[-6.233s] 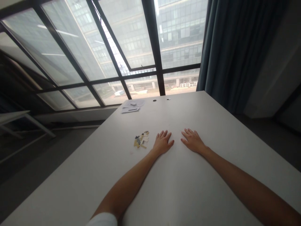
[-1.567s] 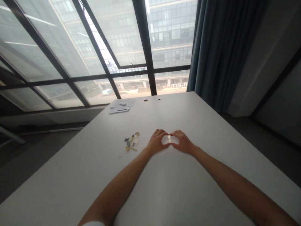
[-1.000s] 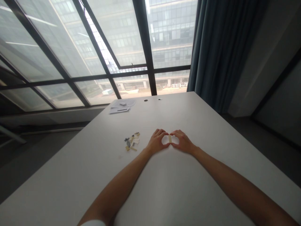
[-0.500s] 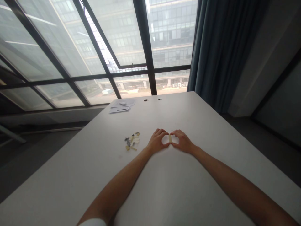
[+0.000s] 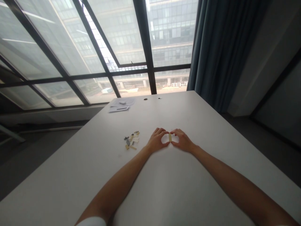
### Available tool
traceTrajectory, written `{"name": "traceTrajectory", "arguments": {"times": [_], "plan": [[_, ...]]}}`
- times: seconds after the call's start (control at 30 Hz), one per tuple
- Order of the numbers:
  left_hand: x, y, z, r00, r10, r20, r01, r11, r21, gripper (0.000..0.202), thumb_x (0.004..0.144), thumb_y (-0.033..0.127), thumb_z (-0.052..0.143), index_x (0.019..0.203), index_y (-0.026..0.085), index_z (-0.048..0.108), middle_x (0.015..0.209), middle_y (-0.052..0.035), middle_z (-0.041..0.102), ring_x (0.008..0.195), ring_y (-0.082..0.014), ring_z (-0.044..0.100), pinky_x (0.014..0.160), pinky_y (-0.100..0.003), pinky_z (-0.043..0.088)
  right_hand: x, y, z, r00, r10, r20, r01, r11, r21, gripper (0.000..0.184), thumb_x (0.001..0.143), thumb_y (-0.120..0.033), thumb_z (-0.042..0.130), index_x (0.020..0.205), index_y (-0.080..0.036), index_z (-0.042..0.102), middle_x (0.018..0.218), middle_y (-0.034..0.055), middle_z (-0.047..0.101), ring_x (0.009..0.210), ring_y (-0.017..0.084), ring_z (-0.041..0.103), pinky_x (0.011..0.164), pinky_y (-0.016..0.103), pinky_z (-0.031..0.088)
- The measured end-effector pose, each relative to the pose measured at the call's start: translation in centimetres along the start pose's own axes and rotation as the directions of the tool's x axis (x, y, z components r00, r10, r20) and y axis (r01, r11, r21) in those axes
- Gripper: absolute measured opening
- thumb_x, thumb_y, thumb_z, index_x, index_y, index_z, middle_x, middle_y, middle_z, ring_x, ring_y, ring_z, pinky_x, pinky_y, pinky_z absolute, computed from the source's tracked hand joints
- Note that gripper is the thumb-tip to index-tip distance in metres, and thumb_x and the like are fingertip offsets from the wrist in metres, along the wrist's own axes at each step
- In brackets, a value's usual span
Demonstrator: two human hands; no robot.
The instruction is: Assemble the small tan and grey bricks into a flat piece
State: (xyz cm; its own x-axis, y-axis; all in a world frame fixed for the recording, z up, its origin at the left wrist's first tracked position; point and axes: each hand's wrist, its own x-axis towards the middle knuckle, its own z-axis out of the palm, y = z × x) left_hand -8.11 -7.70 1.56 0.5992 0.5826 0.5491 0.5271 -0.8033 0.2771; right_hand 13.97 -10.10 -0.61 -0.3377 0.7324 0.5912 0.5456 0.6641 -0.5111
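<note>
Left hand (image 5: 157, 140) and right hand (image 5: 183, 140) together, I'm clamping a tan strip (image 5: 170, 138) at its near and far ends, right of the loose pieces (image 5: 128, 142) on the tabletop (image 5: 164, 114). If I'm pressing unevenly, it could slip out. Earlier my hands were lying flat and apart.

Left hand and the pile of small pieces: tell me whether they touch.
Apart: the head view shows a strip of white tabletop between the left hand and the pile of small pieces.
</note>
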Motion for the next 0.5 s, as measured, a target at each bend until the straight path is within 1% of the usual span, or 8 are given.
{"name": "traceTrajectory", "arguments": {"times": [0.5], "plan": [[-0.01, 0.11, -0.04, 1.000, -0.024, -0.007, 0.024, 1.000, 0.001, 0.039, 0.078, 0.033, 0.075, 0.115, 0.024, 0.066, 0.109, -0.0067, 0.064, 0.106, -0.0250, 0.055, 0.098, -0.042, 0.050, 0.10, -0.14, -0.05, 1.000, -0.009, 0.007, 0.009, 1.000, 0.007, 0.039, 0.075, -0.015, 0.073, 0.112, -0.022, 0.062, 0.110, 0.0076, 0.065, 0.098, 0.023, 0.060, 0.091, 0.040, 0.049]]}}
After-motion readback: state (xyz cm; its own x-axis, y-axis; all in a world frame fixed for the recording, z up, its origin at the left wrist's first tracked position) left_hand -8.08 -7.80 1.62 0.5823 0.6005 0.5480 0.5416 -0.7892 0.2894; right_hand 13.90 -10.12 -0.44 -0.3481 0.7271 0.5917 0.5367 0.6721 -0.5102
